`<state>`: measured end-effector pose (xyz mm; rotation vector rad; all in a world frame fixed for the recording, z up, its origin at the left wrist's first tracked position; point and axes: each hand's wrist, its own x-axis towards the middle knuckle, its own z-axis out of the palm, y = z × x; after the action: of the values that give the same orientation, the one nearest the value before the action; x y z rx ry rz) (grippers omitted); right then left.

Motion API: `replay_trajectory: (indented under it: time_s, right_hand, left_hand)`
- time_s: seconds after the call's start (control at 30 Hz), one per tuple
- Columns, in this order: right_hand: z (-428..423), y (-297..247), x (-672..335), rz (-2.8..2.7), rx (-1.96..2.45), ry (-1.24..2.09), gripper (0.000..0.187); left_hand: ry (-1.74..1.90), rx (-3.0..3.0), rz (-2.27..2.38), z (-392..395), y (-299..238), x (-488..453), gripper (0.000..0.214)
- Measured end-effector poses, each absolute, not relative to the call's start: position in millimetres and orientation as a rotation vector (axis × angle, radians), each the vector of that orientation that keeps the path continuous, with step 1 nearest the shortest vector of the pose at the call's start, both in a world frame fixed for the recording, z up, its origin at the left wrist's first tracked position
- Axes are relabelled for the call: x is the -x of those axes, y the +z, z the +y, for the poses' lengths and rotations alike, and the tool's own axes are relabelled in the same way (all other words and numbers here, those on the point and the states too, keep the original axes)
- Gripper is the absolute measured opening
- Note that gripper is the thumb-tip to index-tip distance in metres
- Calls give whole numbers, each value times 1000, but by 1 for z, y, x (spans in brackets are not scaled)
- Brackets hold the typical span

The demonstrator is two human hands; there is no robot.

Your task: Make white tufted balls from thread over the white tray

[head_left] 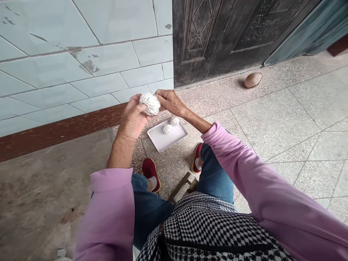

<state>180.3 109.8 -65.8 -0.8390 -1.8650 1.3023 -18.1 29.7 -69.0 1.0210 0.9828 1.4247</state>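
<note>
A white ball of cord (150, 104), wound in thick strands, is gripped by my left hand (133, 117), with the thumb on its near side. At the ball's right side, my right hand (170, 101) has its fingers curled together. Whatever those fingers pinch is hidden behind them. Below the hands, a shallow white tray (157, 141) lies on the floor. Two smaller white balls sit in its far half: one ball (167, 129) nearer the middle, another ball (174, 121) by the far edge.
A tiled wall (108, 69) rises in front, and a dark carved door (212, 36) stands to its right. On the door's sill lies a rounded brownish object (253, 80). Red shoes (150, 172) flank the tray. Part of a wooden stool (181, 186) shows between the legs.
</note>
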Motion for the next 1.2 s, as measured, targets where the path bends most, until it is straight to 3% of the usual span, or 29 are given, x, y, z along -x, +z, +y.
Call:
replay_trajectory:
  time_s: [0.13, 0.37, 0.57, 0.83, 1.2]
  right_hand:
    - [98, -74, -176, -2099, 780, 1277, 37]
    - [80, -59, -176, -2217, 696, 1341, 36]
    - [104, -50, -188, -1905, 780, 1381, 52]
    - [120, -63, -194, -1776, 795, 1434, 53]
    - [80, -50, -179, -2195, 798, 1317, 41]
  left_hand:
    - [1539, -984, 1056, 35, -86, 37, 69]
    - [1807, -1023, 1452, 51, -101, 51, 71]
    - [1421, -1270, 1365, 34, -80, 22, 52]
    - [1315, -975, 935, 25, -68, 10, 62]
    - [1744, -925, 1262, 45, -94, 41, 80]
